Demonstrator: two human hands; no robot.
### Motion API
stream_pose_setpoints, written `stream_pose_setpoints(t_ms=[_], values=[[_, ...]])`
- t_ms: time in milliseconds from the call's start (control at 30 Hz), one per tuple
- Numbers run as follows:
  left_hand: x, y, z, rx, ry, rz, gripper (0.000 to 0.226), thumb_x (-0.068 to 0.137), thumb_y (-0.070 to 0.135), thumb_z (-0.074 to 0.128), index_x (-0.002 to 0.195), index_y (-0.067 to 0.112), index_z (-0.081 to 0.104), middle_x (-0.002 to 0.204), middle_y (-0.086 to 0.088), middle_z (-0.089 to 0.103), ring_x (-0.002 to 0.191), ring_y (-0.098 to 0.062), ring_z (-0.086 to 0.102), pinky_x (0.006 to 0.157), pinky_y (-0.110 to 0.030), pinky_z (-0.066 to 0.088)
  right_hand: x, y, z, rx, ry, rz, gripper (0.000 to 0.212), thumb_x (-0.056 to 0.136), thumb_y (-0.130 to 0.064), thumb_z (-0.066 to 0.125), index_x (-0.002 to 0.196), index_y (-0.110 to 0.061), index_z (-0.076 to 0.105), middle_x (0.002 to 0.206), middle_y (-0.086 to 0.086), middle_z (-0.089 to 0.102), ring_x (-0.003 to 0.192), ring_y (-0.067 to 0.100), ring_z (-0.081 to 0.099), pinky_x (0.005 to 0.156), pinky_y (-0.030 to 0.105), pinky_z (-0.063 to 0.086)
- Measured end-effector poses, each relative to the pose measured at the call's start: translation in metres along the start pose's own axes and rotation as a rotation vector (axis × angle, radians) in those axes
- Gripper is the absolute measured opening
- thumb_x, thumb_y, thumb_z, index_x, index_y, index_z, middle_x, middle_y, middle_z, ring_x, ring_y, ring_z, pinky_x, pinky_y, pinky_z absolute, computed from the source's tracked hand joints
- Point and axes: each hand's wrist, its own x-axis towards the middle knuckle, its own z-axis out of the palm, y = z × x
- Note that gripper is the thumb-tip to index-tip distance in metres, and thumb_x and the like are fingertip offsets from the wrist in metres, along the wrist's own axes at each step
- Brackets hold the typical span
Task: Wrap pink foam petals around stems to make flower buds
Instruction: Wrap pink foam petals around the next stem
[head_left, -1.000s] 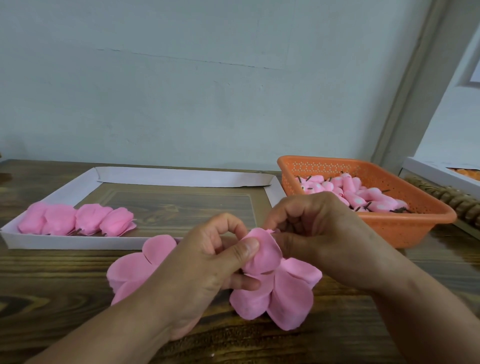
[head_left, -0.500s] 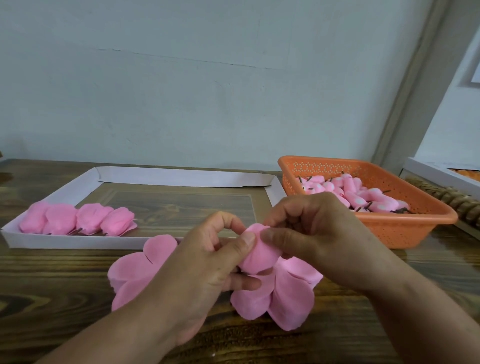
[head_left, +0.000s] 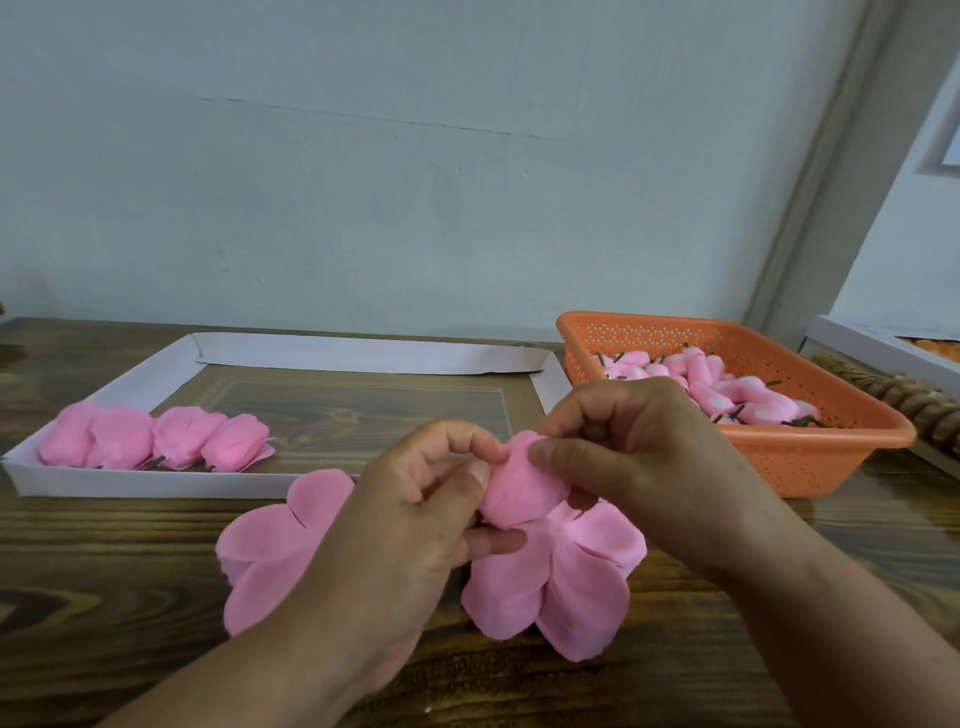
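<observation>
Both hands meet at the middle of the wooden table over a pink foam flower (head_left: 558, 577). One petal is folded up into a rounded bud (head_left: 521, 491) at its centre. My left hand (head_left: 415, 525) pinches the bud from the left with thumb and fingers. My right hand (head_left: 639, 462) pinches it from the right, thumb laid across its top. The stem is hidden inside the foam. The other petals hang spread below the hands. More flat pink petals (head_left: 275, 540) lie on the table under my left wrist.
A shallow white tray (head_left: 363, 353) at the back left holds several finished pink buds (head_left: 156, 436). An orange plastic basket (head_left: 810, 457) at the right holds several small pink stemmed pieces (head_left: 727, 389). A white box edge (head_left: 872, 348) and a brown beaded object (head_left: 904, 400) sit far right.
The upright petal has been folded down and rolled into a rounded bud between both hands. My right thumb has slid across its top. The hands stay in the same place.
</observation>
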Motion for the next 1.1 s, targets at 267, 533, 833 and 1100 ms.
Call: stream_pose_setpoints(t_ms=[267, 533, 833, 1100], values=[[-0.001, -0.003, -0.003, 0.020, -0.115, -0.031, 0.035, 0.074, 0.028, 0.058, 0.106, 0.026, 0.073, 0.103, 0.000, 0.074, 0.094, -0.019, 0.071, 0.075, -0.024, 0.057, 0.000, -0.001, 0.000, 0.006, 0.046, 0.012, 0.009, 0.081, -0.001, 0.066, 0.073, -0.001, 0.068, 0.057, 0.008, 0.064, 0.048, 0.013, 0.056, 0.049, 0.024, 0.047], [-0.002, 0.005, 0.002, -0.252, -0.157, -0.207, 0.032, 0.073, 0.014, 0.060, 0.102, 0.008, 0.074, 0.105, -0.012, 0.073, 0.096, -0.024, 0.071, 0.069, -0.022, 0.056, 0.000, -0.001, 0.003, -0.019, 0.060, -0.002, 0.009, 0.083, -0.004, 0.065, 0.074, -0.004, 0.070, 0.060, 0.010, 0.066, 0.049, 0.011, 0.056, 0.051, 0.027, 0.049], [0.000, 0.012, -0.001, -0.391, -0.230, -0.353, 0.031, 0.071, 0.012, 0.063, 0.099, 0.006, 0.075, 0.105, -0.017, 0.072, 0.093, -0.026, 0.071, 0.070, -0.025, 0.058, -0.002, -0.003, 0.003, -0.006, 0.030, -0.042, 0.010, 0.083, -0.008, 0.064, 0.078, -0.003, 0.070, 0.066, 0.011, 0.066, 0.056, 0.012, 0.057, 0.054, 0.026, 0.049], [0.003, 0.017, -0.001, -0.591, -0.149, -0.433, 0.034, 0.062, 0.008, 0.066, 0.093, -0.005, 0.074, 0.099, -0.022, 0.072, 0.081, -0.030, 0.073, 0.059, -0.027, 0.059, 0.000, 0.000, 0.002, 0.202, 0.184, -0.048, 0.017, 0.089, -0.009, 0.057, 0.077, -0.008, 0.070, 0.057, 0.009, 0.062, 0.048, 0.018, 0.054, 0.048, 0.025, 0.046]])
